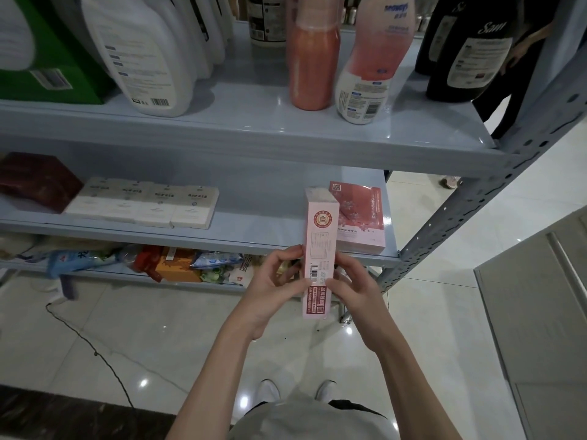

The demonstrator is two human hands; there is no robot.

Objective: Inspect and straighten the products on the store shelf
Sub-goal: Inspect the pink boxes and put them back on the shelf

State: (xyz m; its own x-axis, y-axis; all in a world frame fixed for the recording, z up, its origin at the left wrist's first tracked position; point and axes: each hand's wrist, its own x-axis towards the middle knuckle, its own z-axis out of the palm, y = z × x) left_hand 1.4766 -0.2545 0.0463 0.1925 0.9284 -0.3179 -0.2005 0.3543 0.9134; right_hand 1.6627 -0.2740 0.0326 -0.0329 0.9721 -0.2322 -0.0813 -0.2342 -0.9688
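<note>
A long pink box [320,239] with a round seal, a barcode and a dark red label is held upright in front of the middle shelf [222,239]. My left hand [279,277] grips its left edge and my right hand [349,284] grips its right edge, both near the lower half. Just behind it, a flat pink box with a flower print [362,220] lies at the right end of the middle shelf. Further left on that shelf sits a row of white boxes [143,204] beside a dark red box [35,182].
The top shelf carries a green pack [47,58], white jugs [143,52], a pink bottle [313,58], a pink-and-white lotion bottle [371,68] and black bottles [467,52]. Bagged goods [178,265] fill the bottom shelf. A perforated steel post [460,211] stands right; a cable [89,341] crosses the tile floor.
</note>
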